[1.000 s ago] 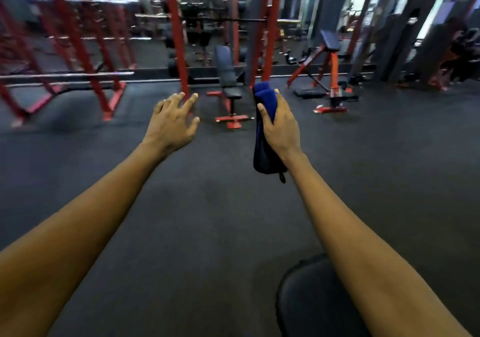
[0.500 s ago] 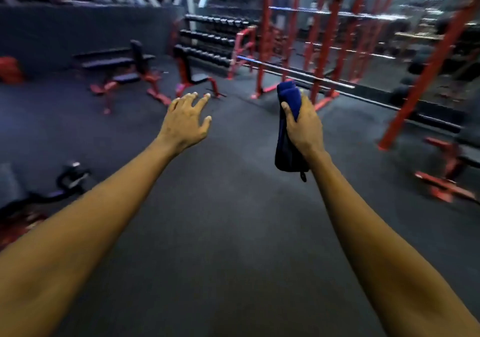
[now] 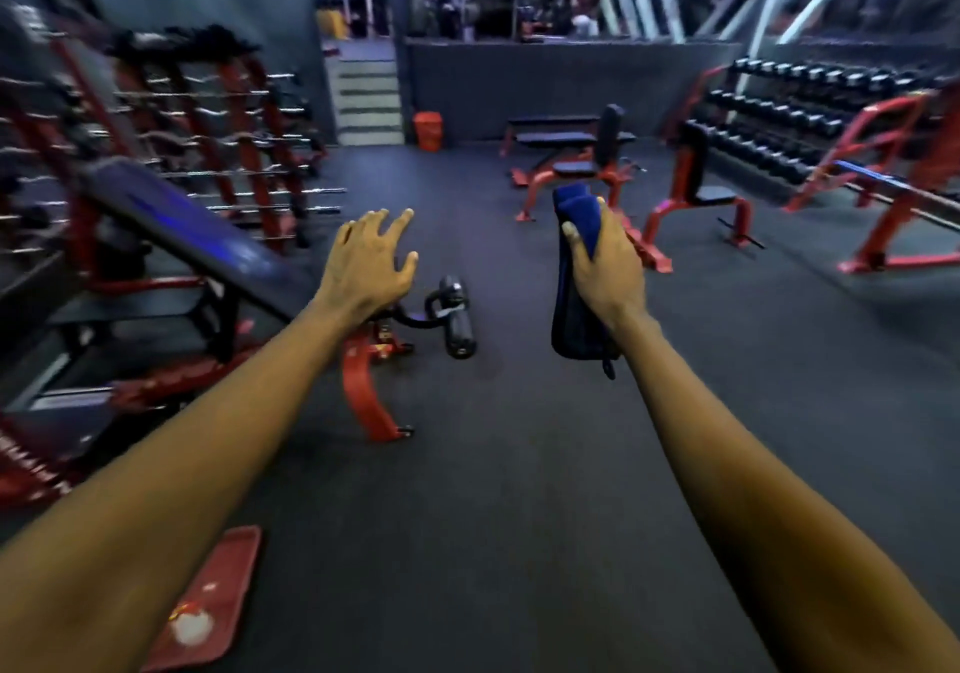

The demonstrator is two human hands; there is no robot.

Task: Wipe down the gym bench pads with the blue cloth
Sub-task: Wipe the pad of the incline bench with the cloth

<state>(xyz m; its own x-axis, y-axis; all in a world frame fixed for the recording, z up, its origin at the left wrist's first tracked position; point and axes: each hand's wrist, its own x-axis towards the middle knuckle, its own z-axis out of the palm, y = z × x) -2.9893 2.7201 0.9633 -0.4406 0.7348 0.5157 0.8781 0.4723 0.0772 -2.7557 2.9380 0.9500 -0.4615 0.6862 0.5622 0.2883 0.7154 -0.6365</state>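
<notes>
Blue cloth (image 3: 572, 303) — folded into a thick, long bundle, held upright in mid-air above the floor (image 3: 519, 464), right of centre. Its upper end is bright blue, the lower end is darker, and a small tag or loop hangs from the bottom. Holder: right hand (image 3: 608, 277), arm stretched forward, fingers (image 3: 607, 223) curled round the bundle's middle, thumb laid across its near face. Left hand (image 3: 363, 267) — extended forward at a like height, well apart from the cloth, palm down, its fingers spread and slightly bent, holding and touching nothing. Nearest pad: incline bench pad (image 3: 197, 236), dark and glossy, sloping down from upper left toward the left wrist, on a red frame (image 3: 363, 386). A black foam roller (image 3: 457, 319) sits at the frame's foot end, between the two hands in the view. Beyond the cloth: upright-backed bench (image 3: 696, 179) and flat benches (image 3: 561, 140), black pads on red frames. Right side: dumbbell rack (image 3: 779, 116). Left side: barbell rack (image 3: 208, 116), blurred. Back: steps (image 3: 369, 101) with a red bin (image 3: 428, 129) just beside them. A red flat plate (image 3: 208, 605) lies on the dark floor at bottom left.
</notes>
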